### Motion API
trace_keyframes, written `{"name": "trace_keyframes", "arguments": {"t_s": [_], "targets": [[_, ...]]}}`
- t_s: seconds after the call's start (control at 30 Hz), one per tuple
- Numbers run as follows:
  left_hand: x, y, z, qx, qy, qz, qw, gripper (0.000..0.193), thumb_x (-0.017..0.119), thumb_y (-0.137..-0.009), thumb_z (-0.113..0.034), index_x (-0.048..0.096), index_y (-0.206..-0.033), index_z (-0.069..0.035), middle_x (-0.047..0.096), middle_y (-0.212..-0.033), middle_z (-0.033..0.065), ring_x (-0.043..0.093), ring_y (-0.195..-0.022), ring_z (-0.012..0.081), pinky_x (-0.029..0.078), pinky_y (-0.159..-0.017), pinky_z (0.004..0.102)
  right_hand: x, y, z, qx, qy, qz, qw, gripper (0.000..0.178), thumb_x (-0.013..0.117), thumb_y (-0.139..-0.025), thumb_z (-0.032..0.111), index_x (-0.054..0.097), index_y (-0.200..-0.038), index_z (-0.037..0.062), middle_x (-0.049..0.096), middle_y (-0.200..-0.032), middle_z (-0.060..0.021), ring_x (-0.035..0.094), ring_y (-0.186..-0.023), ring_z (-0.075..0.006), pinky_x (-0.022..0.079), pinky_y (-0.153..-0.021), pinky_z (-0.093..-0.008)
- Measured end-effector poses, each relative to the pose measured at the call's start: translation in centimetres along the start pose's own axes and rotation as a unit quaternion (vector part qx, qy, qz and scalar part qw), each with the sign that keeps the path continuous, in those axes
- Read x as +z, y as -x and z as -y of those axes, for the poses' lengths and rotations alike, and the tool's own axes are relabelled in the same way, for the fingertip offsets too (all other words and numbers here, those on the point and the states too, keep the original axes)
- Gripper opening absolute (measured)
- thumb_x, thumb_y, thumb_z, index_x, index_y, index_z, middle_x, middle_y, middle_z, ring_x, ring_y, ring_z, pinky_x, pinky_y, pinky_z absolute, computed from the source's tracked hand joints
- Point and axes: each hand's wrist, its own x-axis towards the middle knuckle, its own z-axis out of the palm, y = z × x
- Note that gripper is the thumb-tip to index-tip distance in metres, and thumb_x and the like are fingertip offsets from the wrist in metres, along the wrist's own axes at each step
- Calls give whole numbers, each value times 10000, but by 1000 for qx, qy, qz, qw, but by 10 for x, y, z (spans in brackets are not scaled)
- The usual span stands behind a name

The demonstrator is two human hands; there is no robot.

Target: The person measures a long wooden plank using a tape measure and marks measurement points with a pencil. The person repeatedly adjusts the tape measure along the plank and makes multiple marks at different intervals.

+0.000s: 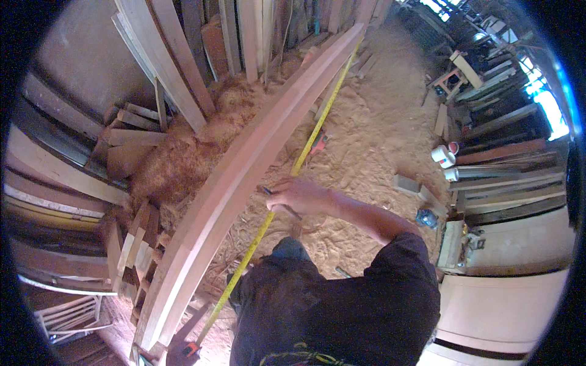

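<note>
My right hand [299,195] is closed around a thin dark pencil [293,212], whose ends stick out past the fingers. It is over a yellow measuring tape [251,249] pulled out along a long, reddish-brown wooden beam [229,183]. The tape runs on the beam's right side, from a red and black case [191,349] near the lower end up to the beam's far end. Fingertips are close to the beam's edge; whether they touch it I cannot tell. My left hand is out of sight.
Sawdust and shavings [378,122] cover the floor, where a red and black tool [319,142] lies. Tall planks [177,67] lean at the far left; offcuts [137,244] lie by the beam. Stacked boards [513,189], white pots [444,157] and a small wooden stand [448,82] are on the right.
</note>
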Motion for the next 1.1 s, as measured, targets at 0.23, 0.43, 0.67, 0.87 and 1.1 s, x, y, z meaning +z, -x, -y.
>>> {"name": "trace_keyframes", "arguments": {"t_s": [0.23, 0.43, 0.67, 0.87, 1.1], "targets": [[32, -33, -187, 85, -52, -101, 990, 551, 823, -888, -581, 744, -1194, -130, 775, -1071, 156, 753, -1017, 352, 599, -899, 465, 33, 29, -2, -82, -133, -11, 988, 237, 617, -1051, 325, 672, -1043, 94, 701, -1001, -148, 713, -1003, -392, 564, -872, -539], [59, -59, -297, 111, -92, -145, 979, 531, 780, -948, -525, 697, -1105, -24, 714, -1066, 201, 698, -1040, 401, 557, -909, 515, 52, 61, 3, -101, -267, 26, 958, 199, 621, -1043, 283, 668, -1013, 92, 696, -958, -182, 707, -945, -432, 539, -827, -549], [75, -89, -346, 160, -14, -54, 985, 467, 742, -978, -403, 723, -1353, -125, 734, -1251, 189, 715, -1166, 368, 566, -1026, 469, 55, 116, -62, -49, -275, 30, 960, 248, 649, -1023, 330, 673, -933, 101, 720, -886, -193, 719, -885, -448, 544, -782, -569], [68, -157, -349, 179, -54, -14, 982, 404, 726, -966, -430, 752, -1256, -150, 748, -1200, 162, 713, -1162, 364, 556, -1035, 499, 43, 149, -140, 43, -252, 69, 964, 235, 686, -1014, 373, 746, -1010, 145, 726, -947, -150, 721, -925, -393, 568, -812, -521], [32, -248, -404, 194, -21, -56, 979, 324, 760, -898, -404, 756, -1103, -153, 755, -1006, 141, 733, -1018, 376, 580, -915, 528, -48, 185, -233, 151, -137, 53, 977, 264, 752, -990, 369, 777, -967, 106, 710, -832, -149, 714, -774, -385, 552, -684, -461]]}}
